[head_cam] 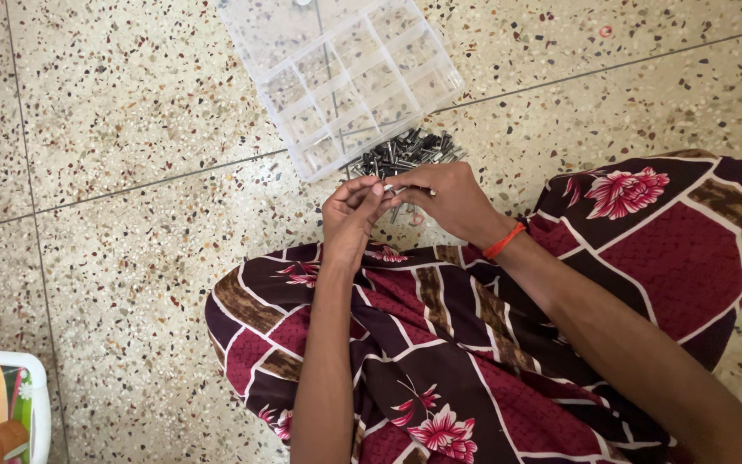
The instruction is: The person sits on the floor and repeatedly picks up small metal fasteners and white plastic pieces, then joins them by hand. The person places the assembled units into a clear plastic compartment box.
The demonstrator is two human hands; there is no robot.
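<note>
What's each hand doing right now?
Left hand: pinched shut on a small metal part.
Right hand: closed on the same part.

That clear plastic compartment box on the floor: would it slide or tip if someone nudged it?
The clear plastic box looks thin-walled and its compartments look mostly empty, so it is probably light. Lying flat and low on the smooth speckled floor, it would likely slide rather than tip. Its thin dividers might flex or crack if squeezed.

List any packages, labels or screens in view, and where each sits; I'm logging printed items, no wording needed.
Clear plastic compartment organizer box: top centre on the terrazzo floor, rectangular, see-through, grid of small cells.
Printed panel with white rounded frame: bottom left corner, partly cut off, green, orange and brown artwork.
No screens or signs show.
</note>
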